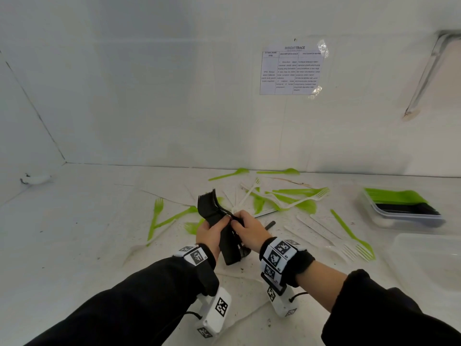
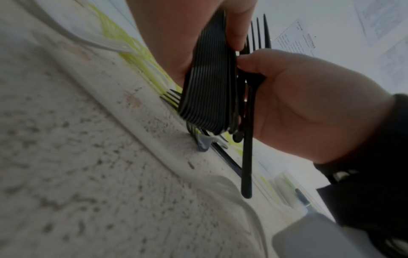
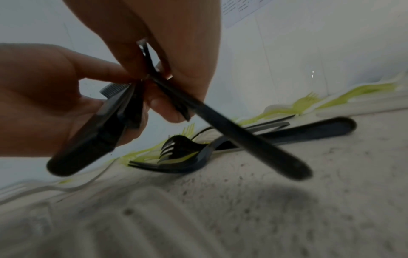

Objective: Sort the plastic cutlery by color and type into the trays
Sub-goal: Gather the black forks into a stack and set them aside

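My left hand (image 1: 214, 230) grips a thick stack of black forks (image 1: 212, 211) upright over the table's middle, tines up and away from me. In the left wrist view the stack (image 2: 207, 78) shows as many nested handles. My right hand (image 1: 247, 224) meets it from the right and pinches a single black fork (image 3: 223, 127) by its neck against the stack; that fork's handle (image 2: 247, 148) hangs down and outward. Two more black forks (image 3: 185, 157) lie on the table under my hands. Green and white forks, spoons and knives (image 1: 287, 198) lie scattered behind and beside my hands.
A clear tray (image 1: 389, 216) at the right holds green cutlery beside black cutlery. A second clear tray (image 1: 424, 260) sits nearer me at the right edge. A paper sheet (image 1: 290, 71) hangs on the white back wall. Walls close off the back and left.
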Available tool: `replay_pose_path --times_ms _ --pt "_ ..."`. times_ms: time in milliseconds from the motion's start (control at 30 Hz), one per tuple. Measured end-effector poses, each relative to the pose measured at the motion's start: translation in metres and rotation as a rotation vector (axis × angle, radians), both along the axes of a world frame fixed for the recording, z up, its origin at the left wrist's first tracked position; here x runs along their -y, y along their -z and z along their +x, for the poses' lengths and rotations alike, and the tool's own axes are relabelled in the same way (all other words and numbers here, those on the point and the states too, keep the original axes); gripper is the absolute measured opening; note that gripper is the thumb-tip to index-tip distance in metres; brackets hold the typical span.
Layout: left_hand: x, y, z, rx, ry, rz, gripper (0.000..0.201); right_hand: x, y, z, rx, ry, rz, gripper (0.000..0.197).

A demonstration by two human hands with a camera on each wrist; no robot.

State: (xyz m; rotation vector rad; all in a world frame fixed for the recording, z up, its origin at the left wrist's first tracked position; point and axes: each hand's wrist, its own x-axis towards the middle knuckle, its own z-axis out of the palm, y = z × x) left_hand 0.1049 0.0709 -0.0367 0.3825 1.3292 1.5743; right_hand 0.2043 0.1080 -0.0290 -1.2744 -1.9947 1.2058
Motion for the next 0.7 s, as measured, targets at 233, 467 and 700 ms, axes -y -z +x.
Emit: replay_pose_path --times_ms 233,467,700 --pt "-0.001 0.0 -0.002 0.013 -0.013 -0.04 0.014 -0.005 -0.01 -0.004 -0.018 0.108 0.088 0.029" --pt "0.0 -0.003 -0.001 0.042 -0.038 0.017 0.021 0.006 -0.007 -0.003 0.14 -0.04 0.109 0.041" --pt "0.004 -0.002 -0.002 0.063 -0.049 0.01 0.014 0.01 -0.013 -0.001 0.216 -0.159 0.092 0.039"
